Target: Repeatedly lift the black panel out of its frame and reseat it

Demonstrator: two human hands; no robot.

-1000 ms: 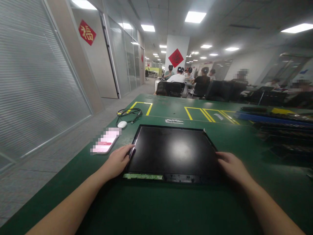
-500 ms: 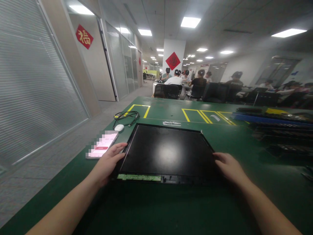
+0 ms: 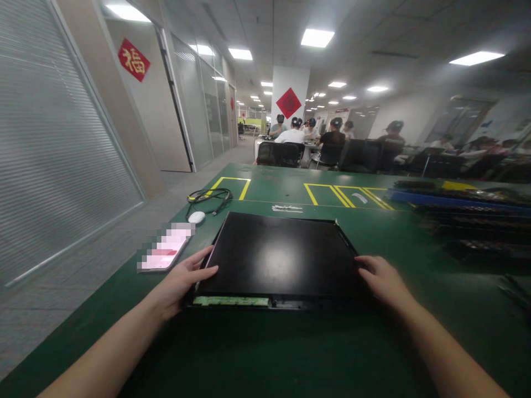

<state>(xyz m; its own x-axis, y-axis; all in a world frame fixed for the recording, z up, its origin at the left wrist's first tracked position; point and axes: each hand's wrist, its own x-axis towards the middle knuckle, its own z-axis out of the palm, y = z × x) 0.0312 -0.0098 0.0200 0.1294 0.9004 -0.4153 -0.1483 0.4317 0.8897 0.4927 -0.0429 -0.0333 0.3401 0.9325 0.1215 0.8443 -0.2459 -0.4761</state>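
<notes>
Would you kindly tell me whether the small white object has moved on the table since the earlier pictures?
No: the small white object keeps its place beside the black cable; both drift left in view along with the fixed yellow tape.

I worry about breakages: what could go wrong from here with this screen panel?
The screen panel seems raised along its left edge from the black frame, so it might drop or crack if the left hand slips. The green strip at the near edge lies exposed and could get knocked.
</notes>
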